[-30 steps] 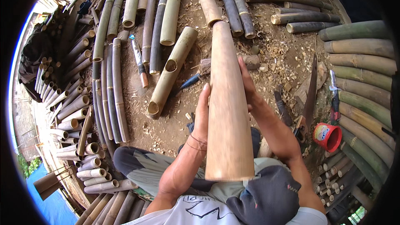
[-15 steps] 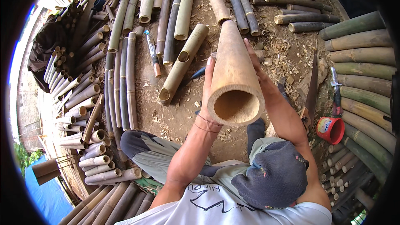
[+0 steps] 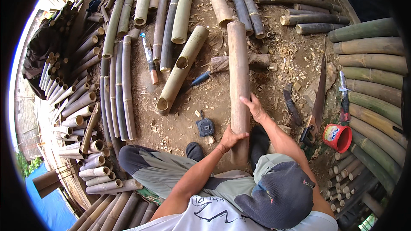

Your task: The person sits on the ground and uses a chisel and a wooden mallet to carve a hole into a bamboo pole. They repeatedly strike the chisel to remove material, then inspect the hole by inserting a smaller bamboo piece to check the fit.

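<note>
A pale, thick bamboo tube [image 3: 239,72] stands before me, its far end close to another tube on the ground. My left hand [image 3: 233,138] closes round the lower part of it. Higher up, my right hand [image 3: 255,108] grips the right side, thumb against the wall and the other fingers partly hidden behind. Behind the tube, a short piece of wood [image 3: 261,61] lies crosswise on the dirt. Left of that is a blue-handled tool [image 3: 200,78]. A dark tape measure [image 3: 205,126] lies left of my left hand.
A notched bamboo tube [image 3: 182,70] and a wrapped blade tool [image 3: 148,57] lie left. On the right are a curved dark-handled tool [image 3: 293,105], a handsaw [image 3: 317,98], a red tub [image 3: 338,137] and stacked bamboo [image 3: 376,60]. More bamboo [image 3: 81,98] is piled left; shavings litter the ground.
The tube has swung from pointing its open near end up at me to a lower, lengthwise pose. Both hands have come down along it toward my body. The tape measure and crosswise wood now show.
</note>
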Motion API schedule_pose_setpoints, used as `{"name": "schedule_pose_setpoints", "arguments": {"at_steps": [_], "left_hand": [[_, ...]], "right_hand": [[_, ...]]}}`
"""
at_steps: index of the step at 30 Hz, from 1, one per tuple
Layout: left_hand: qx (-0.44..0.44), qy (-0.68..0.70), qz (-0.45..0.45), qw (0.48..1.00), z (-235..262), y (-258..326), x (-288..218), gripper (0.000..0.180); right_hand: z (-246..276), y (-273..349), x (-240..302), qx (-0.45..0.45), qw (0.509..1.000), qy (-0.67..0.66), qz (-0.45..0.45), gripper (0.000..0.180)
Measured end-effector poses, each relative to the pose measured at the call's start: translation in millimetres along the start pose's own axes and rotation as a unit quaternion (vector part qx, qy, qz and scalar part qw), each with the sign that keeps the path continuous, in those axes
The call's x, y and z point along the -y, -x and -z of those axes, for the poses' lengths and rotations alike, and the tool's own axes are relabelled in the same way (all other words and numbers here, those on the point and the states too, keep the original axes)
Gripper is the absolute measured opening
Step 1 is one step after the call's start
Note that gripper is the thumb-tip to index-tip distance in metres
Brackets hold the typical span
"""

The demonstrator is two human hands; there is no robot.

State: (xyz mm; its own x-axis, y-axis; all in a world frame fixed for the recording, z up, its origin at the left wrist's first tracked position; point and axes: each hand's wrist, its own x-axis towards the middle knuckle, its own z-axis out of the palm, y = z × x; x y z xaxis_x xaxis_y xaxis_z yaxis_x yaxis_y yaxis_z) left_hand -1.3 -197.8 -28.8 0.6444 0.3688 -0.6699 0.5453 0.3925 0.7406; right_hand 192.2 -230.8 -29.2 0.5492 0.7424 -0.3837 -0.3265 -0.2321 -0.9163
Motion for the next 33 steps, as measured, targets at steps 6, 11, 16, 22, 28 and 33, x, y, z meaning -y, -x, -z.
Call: {"name": "schedule_pose_setpoints", "arguments": {"at_steps": [6, 11, 16, 22, 28, 33], "left_hand": [[-0.022, -0.013, -0.026, 0.999, 4.0, -13.1, 31.5, 0.099], [-0.021, 0.044, -0.031, 0.998, -10.0, -6.2, 4.6, 0.099], [-0.042, -0.017, -0.021, 0.999, -7.1, -21.2, 0.1, 0.099], [-0.045, -0.063, 0.018, 0.997, -10.2, -27.2, 8.6, 0.101], [-0.122, -0.284, -0.06, 0.949, 21.9, -35.0, -26.2, 0.111], [-0.434, -0.485, -0.123, 0.749, 156.8, -103.4, -127.5, 0.099]], "right_hand": [[78.6, -97.2, 27.0, -0.174, 0.762, 0.612, 0.12, 0.093], [100.8, -139.4, 47.9, -0.043, 0.771, 0.63, 0.082, 0.081], [97.5, -135.4, 39.3, -0.067, 0.779, 0.606, 0.144, 0.069], [27.6, -74.0, 28.4, -0.187, 0.959, 0.213, 0.011, 0.084], [-0.3, -37.3, -22.0, -0.117, 0.985, 0.123, 0.01, 0.1], [8.4, -38.6, -16.0, -0.082, 0.989, 0.12, 0.005, 0.098]]}}
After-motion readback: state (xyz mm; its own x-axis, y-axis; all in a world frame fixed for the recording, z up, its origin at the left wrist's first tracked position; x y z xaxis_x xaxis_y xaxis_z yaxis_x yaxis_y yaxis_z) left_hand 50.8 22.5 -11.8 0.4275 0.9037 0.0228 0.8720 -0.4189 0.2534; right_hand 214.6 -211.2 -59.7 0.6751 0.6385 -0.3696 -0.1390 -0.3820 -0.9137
